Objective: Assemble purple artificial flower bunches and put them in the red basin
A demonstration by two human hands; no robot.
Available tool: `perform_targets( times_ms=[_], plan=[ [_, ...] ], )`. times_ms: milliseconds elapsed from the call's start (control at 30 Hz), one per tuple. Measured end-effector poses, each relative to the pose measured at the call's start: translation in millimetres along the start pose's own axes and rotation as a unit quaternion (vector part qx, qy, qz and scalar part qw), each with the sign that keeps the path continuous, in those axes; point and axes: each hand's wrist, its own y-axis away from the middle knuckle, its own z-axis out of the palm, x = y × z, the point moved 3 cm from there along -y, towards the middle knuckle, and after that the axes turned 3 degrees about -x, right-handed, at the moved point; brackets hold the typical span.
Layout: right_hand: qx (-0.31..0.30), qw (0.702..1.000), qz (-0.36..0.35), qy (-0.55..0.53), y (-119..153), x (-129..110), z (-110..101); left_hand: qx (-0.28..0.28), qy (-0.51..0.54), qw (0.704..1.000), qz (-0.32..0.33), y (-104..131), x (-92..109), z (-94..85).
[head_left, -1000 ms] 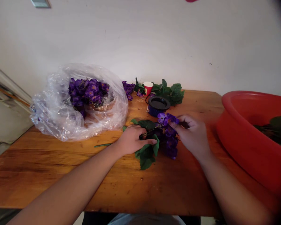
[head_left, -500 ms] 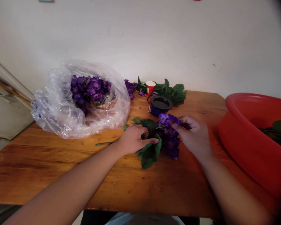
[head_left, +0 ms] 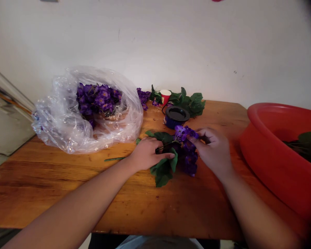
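The person's left hand (head_left: 152, 154) still lies over the flower sprig (head_left: 189, 158) on the bench (head_left: 134, 197), thumb spread, its grip hidden; the right hand (head_left: 210, 148) still pinches the purple petals, pose unchanged from half a second ago. Right, a red tub (head_left: 272, 162) holds green leaves (head_left: 310, 143); left, a clear bag (head_left: 67, 138) holds purple flowers (head_left: 100, 97). Beyond stand a blue pot (head_left: 173, 121) and red cup (head_left: 165, 98).
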Motion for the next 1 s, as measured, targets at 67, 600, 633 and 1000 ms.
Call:
perform_targets(
  times_ms=[67, 600, 633, 1000],
  plan=[
    [0.002, 1.0, -0.006, 0.002, 0.2, -0.5, -0.2, -0.004, -0.003, 1.0, -0.001, -0.2, 0.5, -0.1],
    [-0.007, 1.0, 0.022, -0.019, 0.6, 1.4, 0.2, 0.002, -0.007, 1.0, 0.001, 0.2, 0.0, 0.1],
    [-0.006, 1.0, 0.023, -0.016, 0.7, 1.1, 0.2, 0.002, -0.008, 1.0, 0.002, 0.3, -0.1, 0.1],
    [-0.007, 0.999, 0.038, 0.01, 2.8, 0.1, 1.2, -0.001, -0.021, 1.0, 0.013, -0.2, -0.5, 1.4]
  ],
)
